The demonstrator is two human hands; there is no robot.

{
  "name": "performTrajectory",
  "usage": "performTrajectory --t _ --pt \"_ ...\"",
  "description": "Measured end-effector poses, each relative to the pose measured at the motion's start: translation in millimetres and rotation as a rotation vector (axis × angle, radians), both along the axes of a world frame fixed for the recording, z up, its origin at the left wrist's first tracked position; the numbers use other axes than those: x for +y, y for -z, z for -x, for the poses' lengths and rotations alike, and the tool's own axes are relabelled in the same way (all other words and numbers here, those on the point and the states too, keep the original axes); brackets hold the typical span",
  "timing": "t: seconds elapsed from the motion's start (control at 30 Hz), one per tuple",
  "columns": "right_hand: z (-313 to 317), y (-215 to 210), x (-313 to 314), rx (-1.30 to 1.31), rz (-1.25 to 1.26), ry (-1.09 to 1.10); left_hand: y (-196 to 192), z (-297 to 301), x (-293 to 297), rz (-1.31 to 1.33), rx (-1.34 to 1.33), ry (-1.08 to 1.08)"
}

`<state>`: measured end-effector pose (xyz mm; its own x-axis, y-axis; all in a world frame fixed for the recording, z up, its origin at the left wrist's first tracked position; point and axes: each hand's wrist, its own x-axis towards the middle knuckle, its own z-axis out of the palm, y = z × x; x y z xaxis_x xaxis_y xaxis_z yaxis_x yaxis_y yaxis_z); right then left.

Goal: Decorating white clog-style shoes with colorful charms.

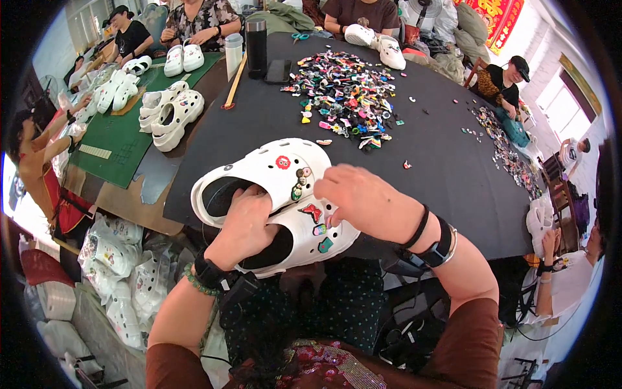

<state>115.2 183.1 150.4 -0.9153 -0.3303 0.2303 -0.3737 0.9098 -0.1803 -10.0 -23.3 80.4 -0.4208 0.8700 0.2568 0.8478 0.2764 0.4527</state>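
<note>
Two white clogs with holes lie side by side at the dark table's near edge. The farther clog (249,167) carries a red round charm (283,162) and a dark figure charm (298,185). On the nearer clog (295,249) sit a red bow charm (311,212) and a green charm (324,245). My left hand (245,223) grips the pair, its fingers reaching into the farther clog's opening and hidden there. Across the toes lies my right hand (363,194), fingers bent in against the clogs; whatever they pinch is out of sight.
A heap of small colourful charms (346,97) covers the table's far middle. A black tumbler (256,48), a phone (278,72) and a stick (235,81) lie left of it. More white clogs (178,117) stand on the left table. Bagged clogs (120,279) lie below. Several people work around.
</note>
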Motion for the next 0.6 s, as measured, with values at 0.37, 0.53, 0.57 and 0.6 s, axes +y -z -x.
performTrajectory --t 0.37,0.53,0.57,0.6 --pt "16.3 0.3 -9.2 -0.192 -0.041 0.018 0.8 0.5 -1.4 0.035 -0.02 0.016" --pt "22.2 16.0 -5.7 -0.175 0.033 -0.008 -1.3 -2.5 -0.6 0.037 -0.007 0.0" --pt "22.8 16.4 -5.0 -0.179 0.034 -0.007 -0.5 -2.5 0.1 0.026 -0.01 0.003" --pt "23.1 16.5 -4.4 -0.189 0.032 0.001 0.1 -2.6 0.8 0.015 -0.013 0.006"
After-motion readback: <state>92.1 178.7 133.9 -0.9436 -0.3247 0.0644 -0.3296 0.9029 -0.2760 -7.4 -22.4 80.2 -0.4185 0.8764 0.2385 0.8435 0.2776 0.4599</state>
